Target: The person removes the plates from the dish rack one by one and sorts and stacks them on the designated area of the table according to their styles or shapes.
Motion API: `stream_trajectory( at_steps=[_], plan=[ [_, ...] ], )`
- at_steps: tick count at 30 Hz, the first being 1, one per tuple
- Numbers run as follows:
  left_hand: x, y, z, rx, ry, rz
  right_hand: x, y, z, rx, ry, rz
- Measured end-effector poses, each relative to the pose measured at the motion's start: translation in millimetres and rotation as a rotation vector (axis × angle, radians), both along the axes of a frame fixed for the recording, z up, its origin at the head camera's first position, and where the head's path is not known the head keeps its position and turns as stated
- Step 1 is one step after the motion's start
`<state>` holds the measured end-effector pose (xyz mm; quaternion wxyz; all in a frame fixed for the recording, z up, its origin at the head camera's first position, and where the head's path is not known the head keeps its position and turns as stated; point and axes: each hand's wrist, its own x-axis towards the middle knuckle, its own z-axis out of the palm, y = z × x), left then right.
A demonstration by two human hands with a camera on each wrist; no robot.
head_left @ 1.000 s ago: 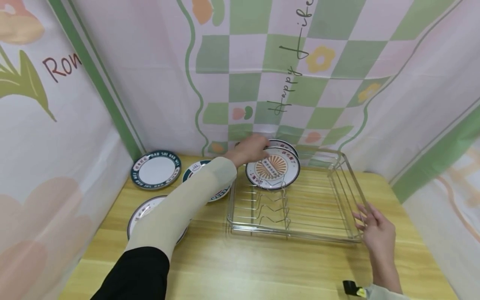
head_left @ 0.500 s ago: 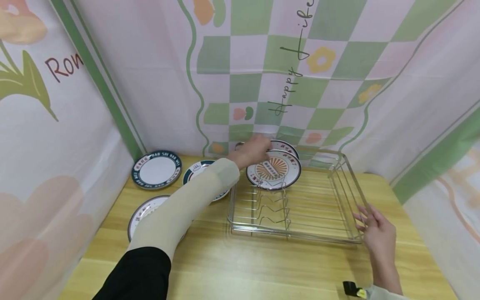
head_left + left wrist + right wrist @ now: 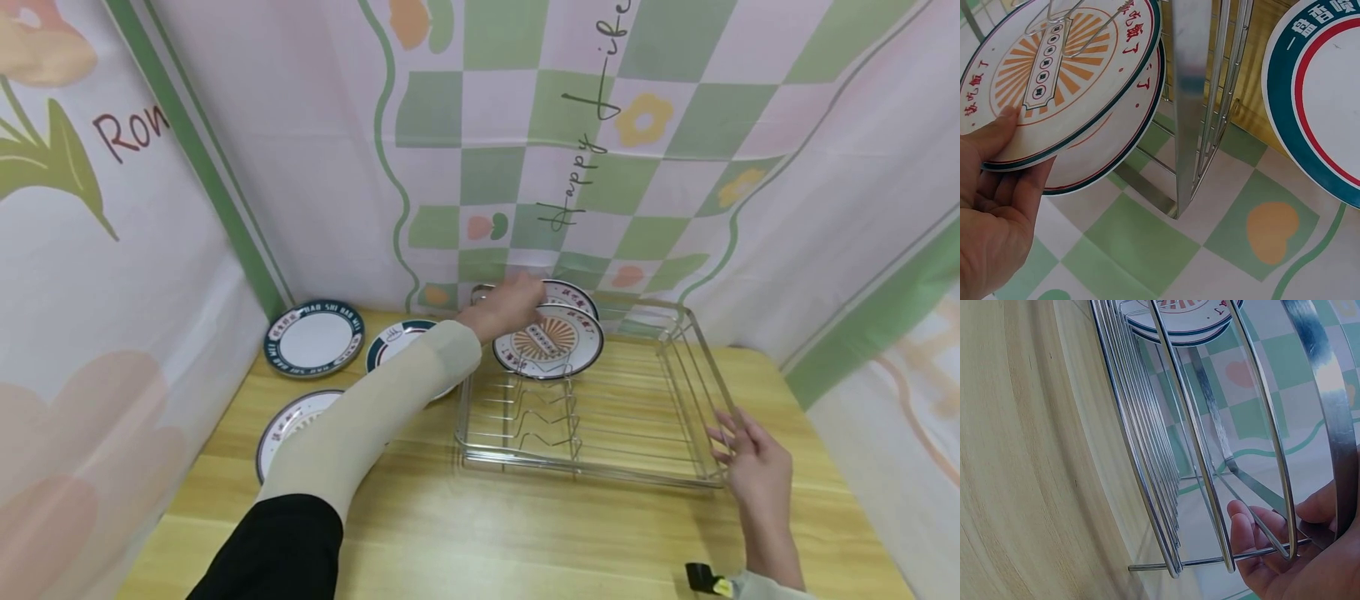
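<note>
My left hand [image 3: 506, 304] pinches the rim of a white plate [image 3: 547, 342] with an orange sunburst, thumb on its face and fingers behind. That plate leans in the back part of a metal dish rack [image 3: 637, 477], its lower edge among the wire dividers. Just behind it stands a second plate [image 3: 573, 293] of the same look, mostly covered. At the rack's right end my right hand [image 3: 757, 467] grips the frame; in the right wrist view its thumb and fingers [image 3: 1242, 534] curl round the flat band and wires.
Left of the rack, a green-rimmed plate [image 3: 313, 339] lies at the back of the wooden table [image 3: 525, 542]. Another green-rimmed plate [image 3: 393, 335] and a sunburst plate [image 3: 288, 421] are partly under the left arm. Patterned cloth [image 3: 495, 175] hangs close behind the rack.
The held plate's top edge has tipped down and slightly toward the viewer, away from the plate behind it, with the left hand shifting slightly right. My right hand stays on the rack.
</note>
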<state>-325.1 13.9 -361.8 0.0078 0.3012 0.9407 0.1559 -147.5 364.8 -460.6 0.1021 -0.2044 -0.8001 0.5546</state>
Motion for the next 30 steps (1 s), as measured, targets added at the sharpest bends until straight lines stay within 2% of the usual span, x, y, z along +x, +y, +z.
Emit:
stream_trajectory(
  at_steps=[5,10,16,20,23,26,30],
  plan=[
    [0.2,-1.0,-1.4,-0.018,0.012,0.002,1.1,0.5,-0.1,-0.032,0.027,0.003],
    [0.5,-3.6,-2.5,0.005,0.018,0.013,1.3,1.0,-0.5,-0.043,0.050,0.009],
    [0.6,-5.4,-2.9,0.042,0.034,0.028,0.8,0.3,0.2,-0.065,0.035,-0.003],
    [0.4,-5.5,-2.1,0.036,0.057,0.032,0.7,0.5,0.8,-0.075,0.027,-0.008],
    [1.2,-5.8,0.1,0.027,0.069,0.036,0.8,0.9,0.9,-0.053,0.019,-0.002],
    [3.9,-7.8,5.3,0.048,0.049,0.053,1.4,0.8,0.9,-0.054,0.012,-0.006],
    [8.5,-15.4,14.0,0.123,0.014,0.065,2.6,0.5,0.4,-0.060,0.013,-0.015]
  ],
)
